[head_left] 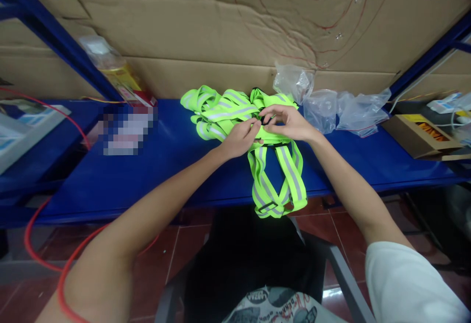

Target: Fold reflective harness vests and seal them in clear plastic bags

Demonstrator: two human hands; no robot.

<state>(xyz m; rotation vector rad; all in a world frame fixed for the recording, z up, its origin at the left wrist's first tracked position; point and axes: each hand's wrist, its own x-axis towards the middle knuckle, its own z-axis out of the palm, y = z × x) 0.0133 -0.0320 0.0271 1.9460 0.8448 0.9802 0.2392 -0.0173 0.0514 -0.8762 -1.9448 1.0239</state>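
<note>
Near the shirt (274, 308), bunched, striped green straps (230, 114) were pinched by left hand (240, 140) and right hand (290, 124), draped past table's (165, 166) edge.

The place looks like a workshop, with a blue metal workbench (147, 180) in front of the person and cardboard sheeting (176, 28) behind it at twelve o'clock. Clear plastic bags (320, 109) lie at one o'clock, an open cardboard box (419, 136) sits at two o'clock, and red tiles (191, 244) cover the floor.
</note>
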